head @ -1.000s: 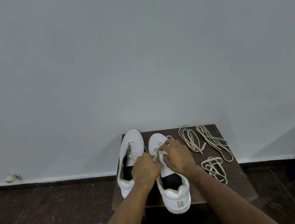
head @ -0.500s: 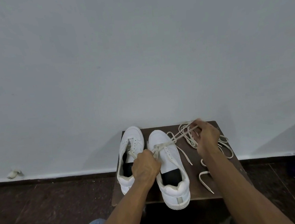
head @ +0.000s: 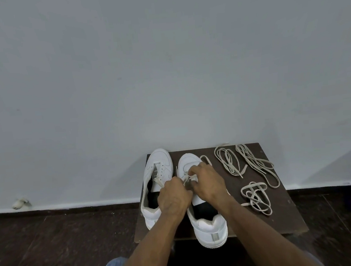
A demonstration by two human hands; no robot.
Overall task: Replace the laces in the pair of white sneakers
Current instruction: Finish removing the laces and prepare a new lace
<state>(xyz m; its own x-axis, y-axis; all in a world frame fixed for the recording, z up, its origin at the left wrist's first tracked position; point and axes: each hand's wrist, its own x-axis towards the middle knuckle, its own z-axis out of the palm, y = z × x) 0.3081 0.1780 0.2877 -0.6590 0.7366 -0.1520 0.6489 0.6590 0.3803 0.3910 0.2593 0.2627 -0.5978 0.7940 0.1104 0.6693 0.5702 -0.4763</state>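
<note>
Two white sneakers side by side on a small dark table (head: 292, 214) against a grey wall. Left hand (head: 173, 198) and right hand (head: 209, 186) together over the right sneaker (head: 209, 225), fingers curled and pinching its cream lace (head: 187, 177) at the eyelets. Left sneaker (head: 156, 170) unlaced (tongue loose). Three loose laces (head: 229, 162) coiled on the table's right half, well apart from the shoes.

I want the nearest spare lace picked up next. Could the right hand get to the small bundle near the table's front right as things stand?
Probably yes: the lace bundle lies bare on the table, beside the right hand, with nothing between. But that hand is pinching the sneaker's lace and must let go first.
</note>
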